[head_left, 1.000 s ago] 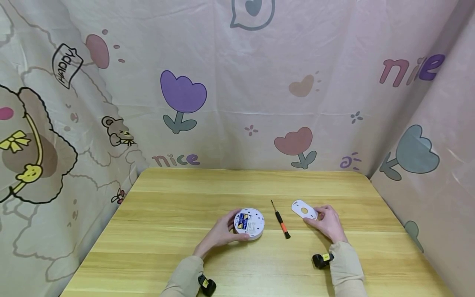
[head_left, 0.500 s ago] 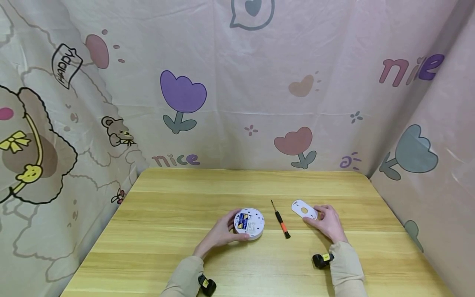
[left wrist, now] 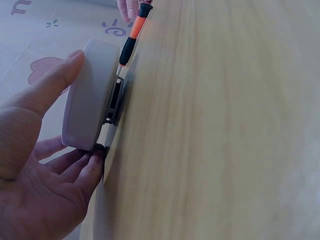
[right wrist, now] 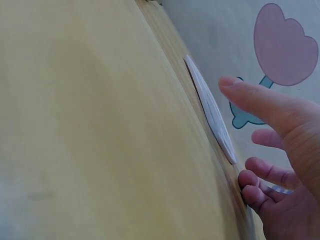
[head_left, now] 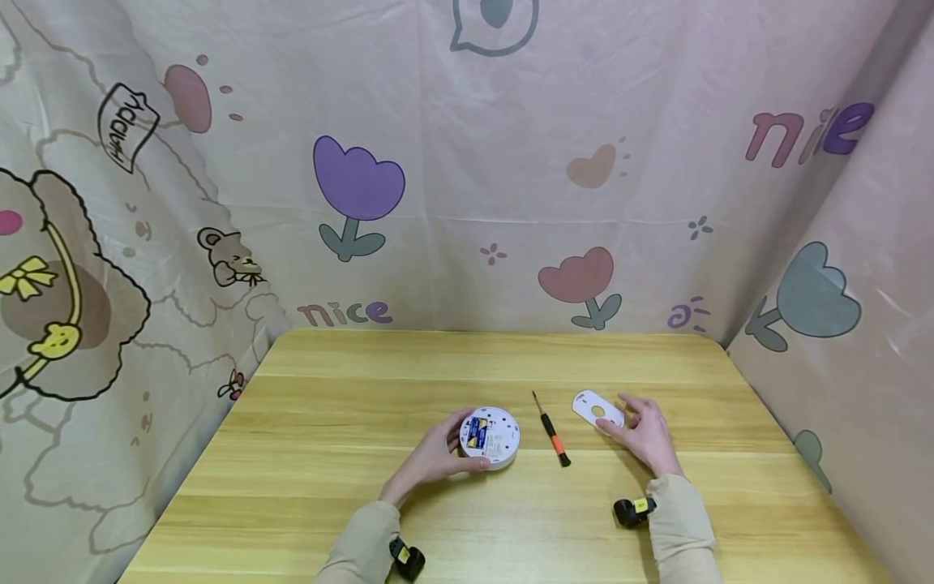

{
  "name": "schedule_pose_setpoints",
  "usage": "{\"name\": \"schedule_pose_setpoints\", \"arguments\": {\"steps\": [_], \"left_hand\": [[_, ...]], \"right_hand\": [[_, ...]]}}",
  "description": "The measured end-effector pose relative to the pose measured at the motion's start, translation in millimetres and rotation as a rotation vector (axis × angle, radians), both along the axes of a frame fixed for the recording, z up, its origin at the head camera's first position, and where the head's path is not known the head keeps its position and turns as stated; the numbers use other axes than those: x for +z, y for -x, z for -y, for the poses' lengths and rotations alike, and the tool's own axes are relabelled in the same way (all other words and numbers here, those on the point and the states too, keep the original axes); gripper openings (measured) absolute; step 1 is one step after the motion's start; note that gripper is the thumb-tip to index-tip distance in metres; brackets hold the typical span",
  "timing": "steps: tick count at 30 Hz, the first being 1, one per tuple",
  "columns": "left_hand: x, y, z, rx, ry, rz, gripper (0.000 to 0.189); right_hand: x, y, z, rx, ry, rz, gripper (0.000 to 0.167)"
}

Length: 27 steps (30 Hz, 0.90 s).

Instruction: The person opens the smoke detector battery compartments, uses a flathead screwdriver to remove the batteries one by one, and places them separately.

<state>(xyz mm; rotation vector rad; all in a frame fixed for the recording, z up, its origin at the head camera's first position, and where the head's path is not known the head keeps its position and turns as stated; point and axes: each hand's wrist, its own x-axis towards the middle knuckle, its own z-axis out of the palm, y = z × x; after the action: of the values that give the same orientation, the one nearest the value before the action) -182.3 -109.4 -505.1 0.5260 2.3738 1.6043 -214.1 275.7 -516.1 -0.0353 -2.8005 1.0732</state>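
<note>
A round white smoke alarm [head_left: 490, 438] shows its back face, with blue batteries in an open compartment. My left hand [head_left: 436, 454] grips it by the rim, thumb along the near edge and fingers at the far left side. The left wrist view gives the alarm [left wrist: 92, 95] edge-on, close to the tabletop. A flat white mounting plate [head_left: 589, 407] with a round centre hole lies to the right. Over its right end, my right hand [head_left: 649, 438] has thumb and fingers spread. In the right wrist view, a gap separates the thumb from the plate [right wrist: 212, 112].
Between the alarm and the plate lies a small screwdriver [head_left: 552, 434] with a black and orange handle, its tip toward the back. The wooden table [head_left: 394, 381] ends at a printed curtain [head_left: 452, 268] behind and at both sides.
My right hand has loosened from the mounting plate, its fingers lifting away from the plate's right end. The plate stays in place. My left hand keeps the same grip on the smoke alarm.
</note>
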Motion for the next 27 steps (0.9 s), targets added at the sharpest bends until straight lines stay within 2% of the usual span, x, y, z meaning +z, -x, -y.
{"name": "schedule_pose_setpoints", "arguments": {"steps": [9, 18, 27], "left_hand": [[-1.4, 1.2, 0.2, -0.001, -0.002, 0.000, 0.100], [-2.0, 1.1, 0.3, 0.000, 0.004, -0.008, 0.099], [-0.8, 1.1, 0.9, 0.000, -0.004, -0.002, 0.100]], "right_hand": [[-0.6, -2.3, 3, 0.009, 0.056, -0.001, 0.078], [4.5, -3.6, 10, -0.057, 0.091, 0.009, 0.069], [8.5, -4.1, 16, -0.079, 0.112, 0.011, 0.061]]}}
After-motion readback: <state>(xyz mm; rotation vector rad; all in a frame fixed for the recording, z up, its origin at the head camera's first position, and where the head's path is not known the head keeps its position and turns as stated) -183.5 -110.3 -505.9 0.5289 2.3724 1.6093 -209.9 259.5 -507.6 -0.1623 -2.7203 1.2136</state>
